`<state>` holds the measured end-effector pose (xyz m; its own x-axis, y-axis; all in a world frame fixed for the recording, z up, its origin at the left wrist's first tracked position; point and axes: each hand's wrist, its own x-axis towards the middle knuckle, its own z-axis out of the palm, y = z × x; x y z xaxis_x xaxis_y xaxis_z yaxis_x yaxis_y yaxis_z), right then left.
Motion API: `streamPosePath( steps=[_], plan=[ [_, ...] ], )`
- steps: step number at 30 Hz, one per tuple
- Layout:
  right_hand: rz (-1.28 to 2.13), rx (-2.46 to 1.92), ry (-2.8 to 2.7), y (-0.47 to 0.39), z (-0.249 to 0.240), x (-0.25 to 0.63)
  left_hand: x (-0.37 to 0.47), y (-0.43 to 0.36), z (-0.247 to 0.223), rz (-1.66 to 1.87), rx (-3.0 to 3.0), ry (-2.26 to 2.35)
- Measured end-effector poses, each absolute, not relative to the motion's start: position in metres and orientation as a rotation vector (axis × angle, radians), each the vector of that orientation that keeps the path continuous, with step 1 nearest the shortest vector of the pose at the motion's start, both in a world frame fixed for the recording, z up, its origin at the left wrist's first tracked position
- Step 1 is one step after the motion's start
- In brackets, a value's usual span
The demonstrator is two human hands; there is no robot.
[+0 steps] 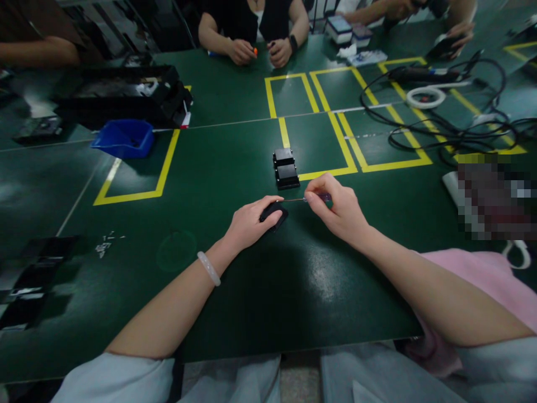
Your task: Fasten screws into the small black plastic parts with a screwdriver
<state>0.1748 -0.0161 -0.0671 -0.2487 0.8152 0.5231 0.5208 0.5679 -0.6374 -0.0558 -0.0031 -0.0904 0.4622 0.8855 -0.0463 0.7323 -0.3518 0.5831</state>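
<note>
My left hand [253,221] is closed around a small black block-like part [277,219], tilted just above or on the green table. Between finger and thumb, my right hand [338,204] grips a screwdriver [325,197] with a purplish, see-through handle. Its thin shaft points left, and the tip reaches the edge of the black part by my left fingertips; the exact contact is hidden. Just beyond my hands lie black rectangular parts [286,168], set close together with small shiny spots along their sides. A scatter of small screws [103,244] lies to the left.
A blue bin [126,139] stands at left before a long black tray [121,95]. Black flat parts [31,274] line the near left. Tangled cables [440,131] and a white ring [425,97] lie at right, above a pink cloth [470,280]. Co-workers sit across the table.
</note>
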Motion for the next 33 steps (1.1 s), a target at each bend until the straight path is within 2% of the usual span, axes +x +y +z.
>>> streamPosePath(
  steps=[33],
  plan=[
    [0.347,-1.061,-1.939,-0.0198,-0.0663,0.1727,-0.0551,-0.0033,-0.0912,0.389,2.193,1.349]
  ],
)
